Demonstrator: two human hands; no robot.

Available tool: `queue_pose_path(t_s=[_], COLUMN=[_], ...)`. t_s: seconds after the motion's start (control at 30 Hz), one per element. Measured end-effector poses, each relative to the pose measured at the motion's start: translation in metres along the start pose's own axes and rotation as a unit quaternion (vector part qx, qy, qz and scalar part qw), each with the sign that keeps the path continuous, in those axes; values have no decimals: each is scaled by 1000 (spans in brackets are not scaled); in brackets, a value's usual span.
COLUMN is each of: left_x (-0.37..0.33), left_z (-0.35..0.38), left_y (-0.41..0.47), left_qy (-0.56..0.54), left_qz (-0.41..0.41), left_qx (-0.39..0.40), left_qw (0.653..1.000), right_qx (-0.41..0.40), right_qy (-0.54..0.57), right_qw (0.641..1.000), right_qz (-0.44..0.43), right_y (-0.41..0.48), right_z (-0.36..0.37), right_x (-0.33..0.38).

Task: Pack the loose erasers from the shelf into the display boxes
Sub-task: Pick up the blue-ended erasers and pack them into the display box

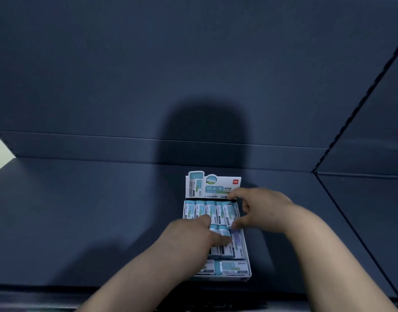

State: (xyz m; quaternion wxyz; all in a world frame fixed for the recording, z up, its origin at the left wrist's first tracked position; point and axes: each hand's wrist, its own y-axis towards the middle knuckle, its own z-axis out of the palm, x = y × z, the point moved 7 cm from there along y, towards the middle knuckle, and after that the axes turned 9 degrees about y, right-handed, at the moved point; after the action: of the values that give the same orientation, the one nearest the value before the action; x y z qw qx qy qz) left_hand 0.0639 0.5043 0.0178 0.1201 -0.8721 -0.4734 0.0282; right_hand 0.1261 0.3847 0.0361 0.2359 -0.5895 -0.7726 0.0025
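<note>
Sitting on a dark blue shelf (81, 221) below a matching wall (148, 75), the box (218, 188) holds rows of erasers (200, 209). The right hand (261, 210) pinches the back-right eraser (230, 211); the left hand (191, 237) lies flat on the middle row.

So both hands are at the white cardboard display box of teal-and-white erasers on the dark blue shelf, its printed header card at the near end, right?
No: the head view shows the printed header card at the far end of the white cardboard display box. The left hand and right hand are indeed at it.
</note>
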Motion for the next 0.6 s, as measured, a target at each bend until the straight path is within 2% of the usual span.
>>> queue_pose_path(t_s=[0.07,0.2,0.37,0.6], left_x=[-1,3,15,26], left_z=[3,5,7,13], left_y=[0,-1,-3,-6], left_qy=[-13,-48,-78,-105], left_qz=[0,-15,-44,-82], left_qx=[-3,-24,-40,-57], left_qw=[1000,998,995,989], right_qx=[7,-28,12,2], right_qy=[-14,-25,-28,-44], right_qw=[1000,999,999,999], right_qz=[2,-4,-12,-13], right_y=[-2,-15,-44,-46], right_z=[2,-6,7,16], right_x=[3,3,2,7])
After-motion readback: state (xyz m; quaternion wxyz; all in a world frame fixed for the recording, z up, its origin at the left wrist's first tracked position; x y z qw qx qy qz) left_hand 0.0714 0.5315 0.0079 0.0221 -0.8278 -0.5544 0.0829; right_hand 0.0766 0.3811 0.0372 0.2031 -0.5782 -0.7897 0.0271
